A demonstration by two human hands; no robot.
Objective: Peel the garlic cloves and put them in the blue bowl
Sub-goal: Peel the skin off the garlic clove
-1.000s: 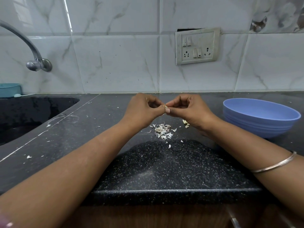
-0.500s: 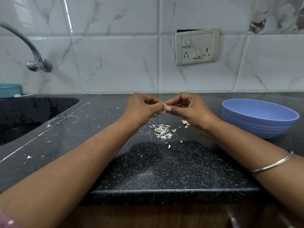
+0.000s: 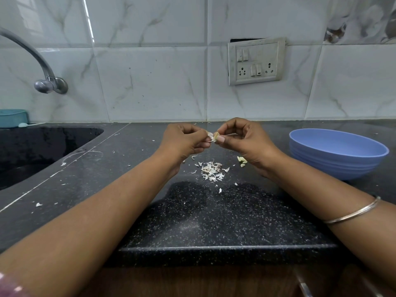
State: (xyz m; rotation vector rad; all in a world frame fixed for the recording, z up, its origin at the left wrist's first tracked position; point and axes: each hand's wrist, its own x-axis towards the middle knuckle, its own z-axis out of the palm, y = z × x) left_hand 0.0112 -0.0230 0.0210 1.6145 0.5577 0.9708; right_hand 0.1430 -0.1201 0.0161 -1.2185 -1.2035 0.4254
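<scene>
Head view. Both hands are raised above the black speckled countertop (image 3: 214, 221), meeting at centre frame. The left hand (image 3: 182, 140) has its fingers curled, thumb and fingertips pinching a pale flap of garlic skin (image 3: 209, 136). The right hand (image 3: 246, 138) has its fingers curled too, thumb and forefinger pinching the garlic clove (image 3: 216, 137); the skin flap stands off the clove on its left side. The 2 hands are almost touching at the clove.

Below the hands, on the countertop, lies a loose pile of peel scraps (image 3: 212, 169), with stray flakes scattered toward the sink. Just beside the right wrist, partly hidden by it, lie a few peeled cloves (image 3: 242, 160); exact count cannot be told. The blue bowl (image 3: 336, 155) stands on the countertop to the right of the right hand, apart from it; its inside is not visible from this angle.

A thin metal bangle (image 3: 353, 213) sits on the right forearm. A black sink (image 3: 42, 146) is at left, with a wall tap (image 3: 45, 80) above it. A switch-and-socket plate (image 3: 256, 61) is on the tiled wall.
</scene>
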